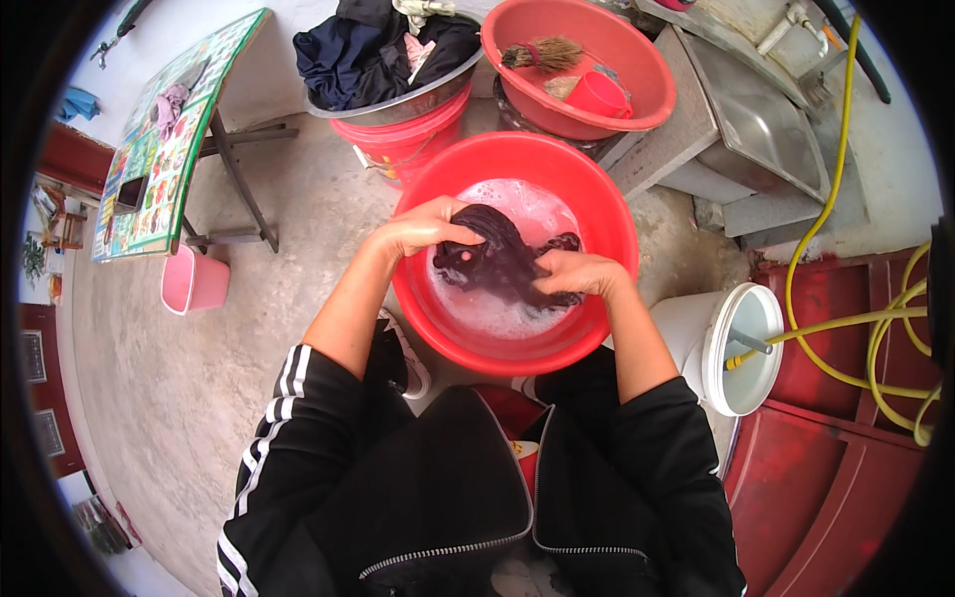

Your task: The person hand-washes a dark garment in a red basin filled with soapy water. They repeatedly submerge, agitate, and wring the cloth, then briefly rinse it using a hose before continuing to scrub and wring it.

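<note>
Both my hands grip a wet, dark garment (502,254) over a red basin (423,313) of foamy, soapy water (522,199). My left hand (438,227) is closed on its left end, the thumb laid over the cloth. On the right side, my right hand (577,272) has the other end bunched in its fingers. The cloth is gathered between the two hands, and some of it hangs down towards the suds. Its exact kind cannot be made out.
Beyond the basin, a metal bowl of dark clothes (393,104) rests on a red bucket (408,139). Another red basin (652,85) holds a brush (542,54) and red scoop (600,95). A white bucket (711,348) with a yellow hose (846,189) stands right; a patterned table (164,159) stands left.
</note>
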`<move>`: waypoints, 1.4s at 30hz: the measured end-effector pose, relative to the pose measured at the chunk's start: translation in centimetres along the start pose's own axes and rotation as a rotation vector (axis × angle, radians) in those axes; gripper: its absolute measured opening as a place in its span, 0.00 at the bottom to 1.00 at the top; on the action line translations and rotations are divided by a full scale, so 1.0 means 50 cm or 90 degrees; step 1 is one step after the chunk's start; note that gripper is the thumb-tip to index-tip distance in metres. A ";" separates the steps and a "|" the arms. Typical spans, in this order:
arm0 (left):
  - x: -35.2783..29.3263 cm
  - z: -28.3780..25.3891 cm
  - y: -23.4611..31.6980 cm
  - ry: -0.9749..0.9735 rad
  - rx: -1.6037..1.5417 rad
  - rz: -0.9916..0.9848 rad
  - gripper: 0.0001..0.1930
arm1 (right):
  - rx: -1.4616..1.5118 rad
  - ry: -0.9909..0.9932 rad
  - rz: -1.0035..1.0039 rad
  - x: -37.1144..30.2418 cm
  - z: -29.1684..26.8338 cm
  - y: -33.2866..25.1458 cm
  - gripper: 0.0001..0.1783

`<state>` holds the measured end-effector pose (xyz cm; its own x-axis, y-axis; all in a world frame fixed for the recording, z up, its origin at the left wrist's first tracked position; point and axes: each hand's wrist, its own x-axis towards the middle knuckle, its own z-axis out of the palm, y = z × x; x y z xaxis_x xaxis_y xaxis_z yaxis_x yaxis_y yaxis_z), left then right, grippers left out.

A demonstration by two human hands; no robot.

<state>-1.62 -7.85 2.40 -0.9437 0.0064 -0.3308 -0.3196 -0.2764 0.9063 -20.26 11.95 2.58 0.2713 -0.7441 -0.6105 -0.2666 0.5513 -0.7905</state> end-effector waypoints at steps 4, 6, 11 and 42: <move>0.021 -0.011 0.000 0.055 0.015 -0.018 0.09 | 0.155 0.127 -0.082 0.014 -0.013 0.017 0.14; 0.043 -0.031 -0.012 0.144 0.041 -0.003 0.16 | 0.369 0.253 -0.102 0.020 -0.028 0.008 0.14; 0.149 -0.041 -0.110 0.344 0.375 0.148 0.30 | -0.254 0.633 0.044 0.108 -0.075 0.114 0.31; 0.191 -0.035 -0.243 0.292 -0.378 0.056 0.32 | -0.104 0.776 -0.252 0.229 0.128 -0.032 0.12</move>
<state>-6.58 -6.11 -12.24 -0.7919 -0.4045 -0.4575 -0.0223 -0.7295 0.6836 -10.81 4.96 -3.44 -0.6339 -0.7548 0.1685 -0.4947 0.2283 -0.8385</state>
